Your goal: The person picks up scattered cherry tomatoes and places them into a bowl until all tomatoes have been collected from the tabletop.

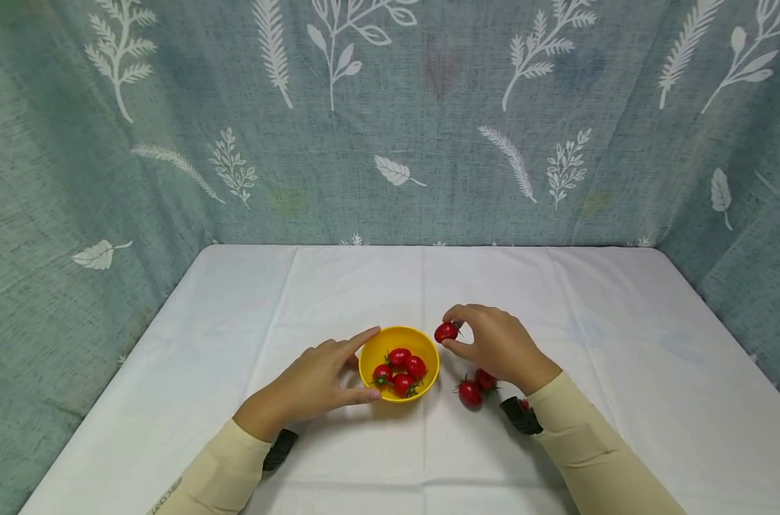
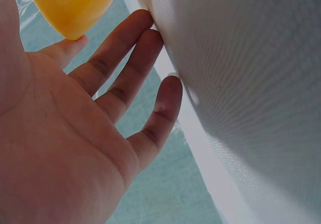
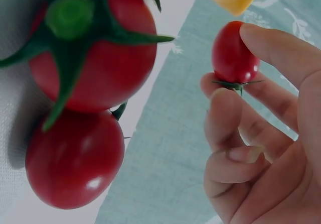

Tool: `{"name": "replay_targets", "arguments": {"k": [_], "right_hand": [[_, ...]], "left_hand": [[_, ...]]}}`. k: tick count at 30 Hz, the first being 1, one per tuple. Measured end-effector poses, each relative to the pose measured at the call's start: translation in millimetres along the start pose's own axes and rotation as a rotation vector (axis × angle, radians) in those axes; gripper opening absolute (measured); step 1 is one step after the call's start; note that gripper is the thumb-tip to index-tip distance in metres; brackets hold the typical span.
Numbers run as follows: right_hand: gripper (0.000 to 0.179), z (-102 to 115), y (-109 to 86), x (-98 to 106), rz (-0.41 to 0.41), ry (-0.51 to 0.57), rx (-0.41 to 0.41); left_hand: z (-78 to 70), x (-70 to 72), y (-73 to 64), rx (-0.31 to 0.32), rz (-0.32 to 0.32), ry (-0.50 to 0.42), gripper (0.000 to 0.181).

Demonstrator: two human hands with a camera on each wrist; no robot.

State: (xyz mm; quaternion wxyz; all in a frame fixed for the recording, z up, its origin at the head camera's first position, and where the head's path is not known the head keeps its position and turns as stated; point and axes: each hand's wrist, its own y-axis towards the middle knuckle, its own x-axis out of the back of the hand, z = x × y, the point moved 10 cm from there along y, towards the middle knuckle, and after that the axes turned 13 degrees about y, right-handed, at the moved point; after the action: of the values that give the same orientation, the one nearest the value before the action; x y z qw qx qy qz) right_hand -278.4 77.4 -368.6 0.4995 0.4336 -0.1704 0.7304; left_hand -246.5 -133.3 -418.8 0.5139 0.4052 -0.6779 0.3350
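A small yellow bowl (image 1: 368,380) stands on the white cloth with several red cherry tomatoes (image 1: 416,368) inside. At its left side my left hand (image 1: 314,380) holds the rim between thumb and forefinger; the other fingers extend below in the left wrist view, beside the bowl's yellow wall (image 2: 75,8). Just right of the rim, above the cloth, my right hand (image 1: 496,342) pinches one cherry tomato (image 1: 446,332) with thumb and fingers. In the right wrist view this tomato (image 3: 231,53) has its green stem end toward the fingers.
Loose cherry tomatoes (image 1: 470,394) lie on the cloth under the right hand and wrist, partly hidden by the arm. A white cloth (image 1: 338,472) covers the table. Behind and at both sides hangs a green-blue curtain (image 1: 429,193) with white leaf prints.
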Motion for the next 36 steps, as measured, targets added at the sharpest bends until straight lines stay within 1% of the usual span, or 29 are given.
{"name": "replay_targets", "arguments": {"k": [7,14,21,29,36], "right_hand": [[0.03,7,-1.6,7,-0.083,-0.007,0.071],[0.031,13,-2.3,11,-0.149,0.003,0.111],[0.032,22,-1.9,4,-0.139,0.023,0.155],[0.032,30,-4.9,-1,-0.137,0.015,0.185],[0.033,37,-7.7,-10,-0.102,0.005,0.198]], "left_hand": [[-0.7,0.0,0.3,0.001,0.006,-0.005,0.096],[1.9,-1.5,0.3,0.01,0.007,-0.001,0.096],[5.9,-3.5,-1.7,0.037,0.016,-0.007,0.096],[3.5,-1.7,-0.4,0.023,0.011,-0.009,0.095],[1.8,-1.4,0.9,0.004,0.008,-0.01,0.095]]}}
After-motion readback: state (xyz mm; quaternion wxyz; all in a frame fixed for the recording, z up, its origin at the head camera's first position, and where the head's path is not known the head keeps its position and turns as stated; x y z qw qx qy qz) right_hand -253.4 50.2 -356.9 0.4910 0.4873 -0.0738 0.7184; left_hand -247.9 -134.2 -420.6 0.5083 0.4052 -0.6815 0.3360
